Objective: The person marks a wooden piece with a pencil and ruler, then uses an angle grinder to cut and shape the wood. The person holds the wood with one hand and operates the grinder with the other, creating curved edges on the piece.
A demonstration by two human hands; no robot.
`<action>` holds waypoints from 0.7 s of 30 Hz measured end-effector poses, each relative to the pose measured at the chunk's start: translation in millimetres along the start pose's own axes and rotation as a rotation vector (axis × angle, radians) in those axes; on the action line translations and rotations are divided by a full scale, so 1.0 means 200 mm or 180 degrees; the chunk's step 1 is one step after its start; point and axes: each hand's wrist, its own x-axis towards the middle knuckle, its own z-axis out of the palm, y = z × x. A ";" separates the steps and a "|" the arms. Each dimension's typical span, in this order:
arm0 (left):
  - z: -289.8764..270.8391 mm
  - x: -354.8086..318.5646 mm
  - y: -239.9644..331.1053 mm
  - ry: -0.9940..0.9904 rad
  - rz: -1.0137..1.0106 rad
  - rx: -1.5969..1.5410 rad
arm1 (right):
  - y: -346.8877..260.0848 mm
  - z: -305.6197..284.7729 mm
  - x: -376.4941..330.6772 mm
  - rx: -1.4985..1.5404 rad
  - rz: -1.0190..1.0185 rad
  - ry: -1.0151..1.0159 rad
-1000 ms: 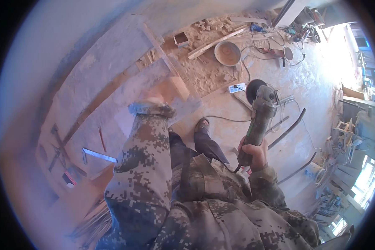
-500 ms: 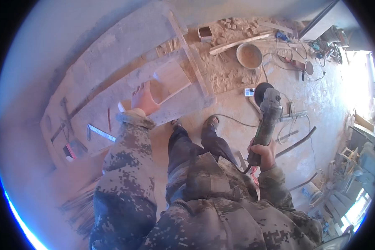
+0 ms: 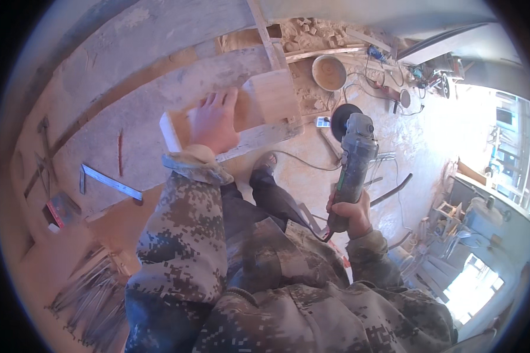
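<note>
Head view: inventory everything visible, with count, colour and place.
Bench: one, grey, upper left
Wooden piece: apparently one, pale, on bench
Metal square: one, silvery, left
Stick: one, reddish, above the square
Angle grinder: one, grey, right of centre
Power strip: one, white, left of grinder
Basin: one, tan, upper centre
Bars: at least two, dark, right
Wood scraps: many, tan, top centre
Rods: many, grey, lower left
Bright openings: two, white, right
Clutter: uncountable, mixed, right
Left hand: one, bare, on the wooden piece
Right hand: one, bare, around the grinder
Sleeves: two, camouflage, below hands
Legs: two, dark trousers, centre
</note>
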 end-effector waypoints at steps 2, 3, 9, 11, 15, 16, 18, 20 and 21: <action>0.04 -0.09 0.04 0.0870 0.0188 0.0008 | -0.05 0.09 -0.04 0.0008 0.0020 -0.0077; 0.08 -0.13 0.08 0.1286 0.0299 0.0027 | -0.06 0.14 -0.06 0.0035 0.0043 -0.0103; 0.18 -0.68 0.42 -0.0011 -0.0736 -0.3547 | 0.00 0.37 -0.13 -0.0331 -0.0052 -0.0170; 0.12 -0.72 0.49 -0.0427 -0.0915 -0.4404 | 0.01 0.43 -0.14 -0.0117 0.0136 -0.0498; 0.00 -0.69 0.49 -0.0971 -0.1410 -0.5334 | 0.04 0.61 -0.11 -0.0233 0.0039 -0.1042; -0.02 -0.69 0.49 -0.0662 -0.1668 -0.5325 | 0.06 0.66 -0.09 -0.0356 -0.0009 -0.1116; 0.01 -0.68 0.42 -0.0455 -0.1780 -0.5635 | 0.06 0.74 -0.03 -0.0761 0.0043 -0.1235; 0.00 -0.66 0.39 -0.0112 -0.1917 -0.5876 | 0.05 0.81 0.00 -0.0912 -0.0140 -0.1191; -0.01 -0.65 0.38 0.0003 -0.1967 -0.5795 | 0.03 0.84 0.02 -0.0987 -0.0235 -0.1174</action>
